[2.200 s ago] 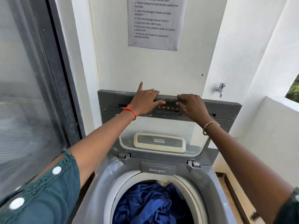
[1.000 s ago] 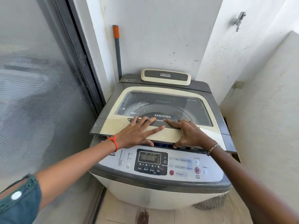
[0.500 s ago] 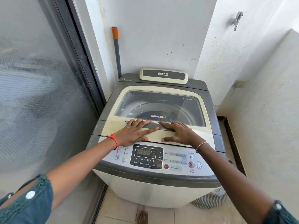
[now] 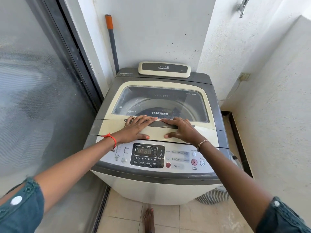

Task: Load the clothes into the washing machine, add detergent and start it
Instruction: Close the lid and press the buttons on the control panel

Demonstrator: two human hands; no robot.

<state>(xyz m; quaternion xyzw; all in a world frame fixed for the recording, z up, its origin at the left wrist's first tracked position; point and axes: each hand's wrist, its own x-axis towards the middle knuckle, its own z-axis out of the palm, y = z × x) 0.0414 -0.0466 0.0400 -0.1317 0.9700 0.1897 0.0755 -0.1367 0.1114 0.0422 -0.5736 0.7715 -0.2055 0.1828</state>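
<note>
The top-loading washing machine (image 4: 151, 187) stands in front of me with its cream lid (image 4: 116, 121) folded down flat. Through the lid's window (image 4: 161, 102) I see the drum and a dark bit of clothing. My left hand (image 4: 137, 129) lies flat on the lid's front panel, fingers spread over the grey handle strip (image 4: 165, 124). My right hand (image 4: 180, 129) lies flat beside it, palm down. Neither hand holds anything. The control panel (image 4: 148, 155) sits just below my wrists; its display reads 18:88, with a red Start/Pause button (image 4: 194, 162) at the right.
A glass sliding door (image 4: 38, 98) runs along the left. A grey pole with an orange tip (image 4: 111, 41) leans behind the machine. White walls close in at the back and right, with a tap (image 4: 242, 6) high up. A striped cloth (image 4: 212, 196) and a bare foot (image 4: 149, 221) are on the tiled floor.
The lid stood upright 2.2 s ago with blue clothes visible in the drum; both hands brought it down, and it now lies flat. Since half a second ago the hands have barely moved.
</note>
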